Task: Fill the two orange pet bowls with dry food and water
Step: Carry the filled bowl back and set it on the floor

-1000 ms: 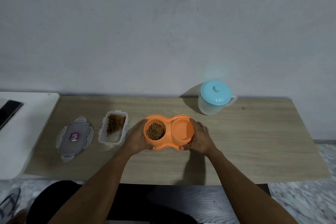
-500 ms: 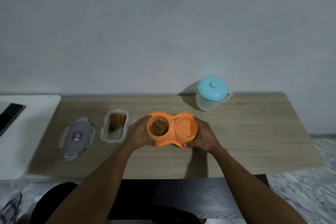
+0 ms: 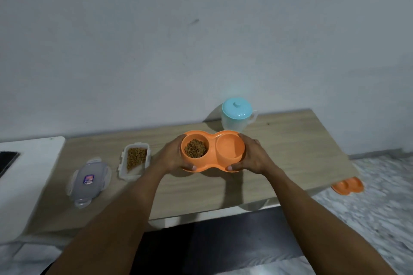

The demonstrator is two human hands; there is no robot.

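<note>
Far left there's a white surface (image 3: 26,163) with a dark flat thing on it, cut off by the frame edge. Next over, on the wooden worktop (image 3: 290,152), a clear snap-lock lid (image 3: 89,182) lies flat, and just beside it is the open container (image 3: 134,161), partly full of kibble. The left hand (image 3: 172,156) grips the left end of the orange double bowl (image 3: 212,163), thumb on the near rim. The left compartment holds dry food (image 3: 195,148); the right one just looks orange, and any water in it doesn't show. The right hand (image 3: 252,156) grips the other end the same way. A pitcher (image 3: 237,116) with a light blue lid stands behind the bowl near the wall. A second orange bowl (image 3: 347,186) sits on the floor past the worktop's right corner.
</note>
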